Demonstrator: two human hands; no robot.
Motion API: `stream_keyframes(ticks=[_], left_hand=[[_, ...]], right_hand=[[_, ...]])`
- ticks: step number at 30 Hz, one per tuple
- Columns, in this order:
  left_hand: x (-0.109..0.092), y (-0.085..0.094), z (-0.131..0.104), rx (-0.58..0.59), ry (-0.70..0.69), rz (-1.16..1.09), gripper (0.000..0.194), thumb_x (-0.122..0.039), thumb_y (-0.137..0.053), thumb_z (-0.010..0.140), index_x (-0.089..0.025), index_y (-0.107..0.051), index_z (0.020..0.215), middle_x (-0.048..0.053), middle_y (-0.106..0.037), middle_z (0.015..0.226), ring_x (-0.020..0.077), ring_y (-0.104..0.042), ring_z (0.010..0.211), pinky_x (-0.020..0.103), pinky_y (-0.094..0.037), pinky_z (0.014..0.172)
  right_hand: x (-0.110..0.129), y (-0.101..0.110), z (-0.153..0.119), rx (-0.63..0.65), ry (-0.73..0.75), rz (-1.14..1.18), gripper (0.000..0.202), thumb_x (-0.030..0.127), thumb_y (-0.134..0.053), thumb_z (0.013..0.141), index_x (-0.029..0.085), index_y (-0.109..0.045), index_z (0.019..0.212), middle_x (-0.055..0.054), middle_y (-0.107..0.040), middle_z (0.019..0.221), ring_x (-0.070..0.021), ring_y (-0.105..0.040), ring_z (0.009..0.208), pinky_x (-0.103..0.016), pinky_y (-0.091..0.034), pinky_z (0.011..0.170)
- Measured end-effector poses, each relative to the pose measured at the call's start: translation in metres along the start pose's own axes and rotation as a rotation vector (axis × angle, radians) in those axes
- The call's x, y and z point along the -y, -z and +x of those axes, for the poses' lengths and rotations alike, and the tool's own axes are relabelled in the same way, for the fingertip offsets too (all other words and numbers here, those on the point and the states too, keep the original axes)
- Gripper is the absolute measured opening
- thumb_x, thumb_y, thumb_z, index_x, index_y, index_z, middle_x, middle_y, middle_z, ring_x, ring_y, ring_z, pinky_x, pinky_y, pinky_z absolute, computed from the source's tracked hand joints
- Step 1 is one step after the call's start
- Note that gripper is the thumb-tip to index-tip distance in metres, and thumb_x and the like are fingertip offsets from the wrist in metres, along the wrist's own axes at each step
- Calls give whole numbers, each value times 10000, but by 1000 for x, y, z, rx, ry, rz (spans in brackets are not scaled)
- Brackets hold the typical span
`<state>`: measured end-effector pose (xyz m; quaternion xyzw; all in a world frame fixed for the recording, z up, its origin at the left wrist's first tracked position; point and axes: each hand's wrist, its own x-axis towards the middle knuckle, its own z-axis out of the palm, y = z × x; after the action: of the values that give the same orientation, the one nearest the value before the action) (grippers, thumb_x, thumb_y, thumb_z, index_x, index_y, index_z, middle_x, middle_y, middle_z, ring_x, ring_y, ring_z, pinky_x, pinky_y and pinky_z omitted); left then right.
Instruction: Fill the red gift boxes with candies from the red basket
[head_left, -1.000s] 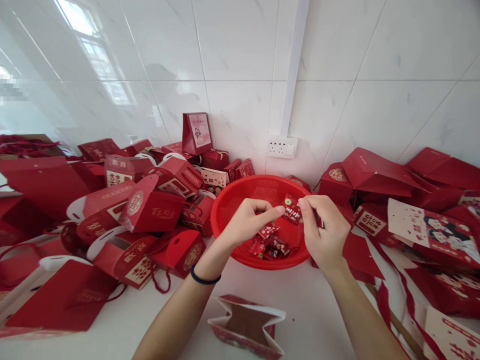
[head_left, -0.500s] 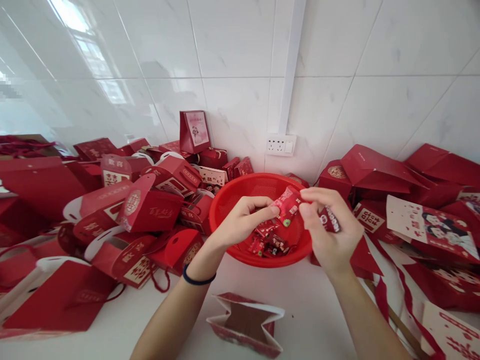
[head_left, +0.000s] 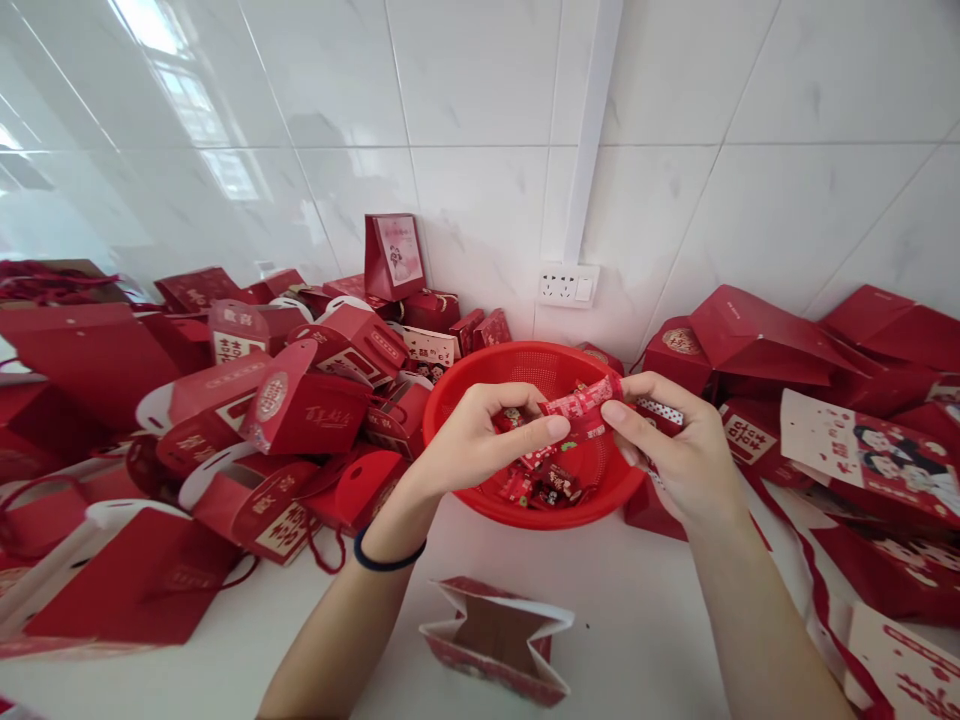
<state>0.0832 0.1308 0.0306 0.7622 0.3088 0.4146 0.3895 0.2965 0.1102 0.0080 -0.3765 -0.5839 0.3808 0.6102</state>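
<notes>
Both hands meet over a red perforated plastic basket [head_left: 457, 390]. Between my left hand [head_left: 491, 435] and my right hand [head_left: 667, 440] is a red wrapped candy [head_left: 581, 405], its left end pinched by the left thumb and fingers, its right end by the right thumb and index finger. A second, dark-red wrapped candy with a dotted edge [head_left: 660, 410] is tucked in my right hand's fingers. Several wrapped candies [head_left: 551, 485] lie in the basket below. Nearer to me, a small red paper box [head_left: 499, 640] stands with its top open.
Many red gift boxes with handles [head_left: 307, 400] are heaped to the left. More red boxes [head_left: 757, 340] are piled on the right, with ribbons and a printed card box [head_left: 862, 450]. A tiled wall with a socket [head_left: 568, 285] rises behind the white table [head_left: 622, 600].
My right thumb and index finger have closed on the candy's right end. The candy has turned more level, and the view has shifted slightly.
</notes>
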Motion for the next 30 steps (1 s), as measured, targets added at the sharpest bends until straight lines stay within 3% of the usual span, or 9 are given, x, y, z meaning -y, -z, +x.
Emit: stream_keyframes(ticks=[10,19,25,30], left_hand=[[3,-1,-1,-72,-113,38,354,-388,-695,940,-161,-648,673,0,-616,646,110,-509,603,234,-407,592],[5,-1,0,-126,-126,144,404,-440,-690,938,-171,-612,646,-1,-593,630,124,-514,614,241,-415,616],[6,1,0,-49,-120,206,357,-405,-664,957,-162,-684,695,8,-641,660,127,-547,631,243,-426,632],[5,5,-2,-39,-72,218,215,-387,-765,879,-172,-773,874,34,-752,817,159,-653,743,246,-494,712]], right_hand=[[5,-2,-2,-13,33,-12,222,418,-838,826,227,-726,839,50,-565,566,-94,-464,458,-229,-326,414],[11,3,-1,35,-1,-73,215,400,-850,805,226,-734,854,43,-598,630,-101,-480,482,-244,-383,440],[10,5,-2,0,54,-118,212,382,-863,791,229,-735,861,54,-571,591,-104,-481,470,-250,-387,443],[7,11,-1,-8,140,-259,141,344,-840,808,240,-766,867,10,-703,727,-146,-599,582,-280,-480,529]])
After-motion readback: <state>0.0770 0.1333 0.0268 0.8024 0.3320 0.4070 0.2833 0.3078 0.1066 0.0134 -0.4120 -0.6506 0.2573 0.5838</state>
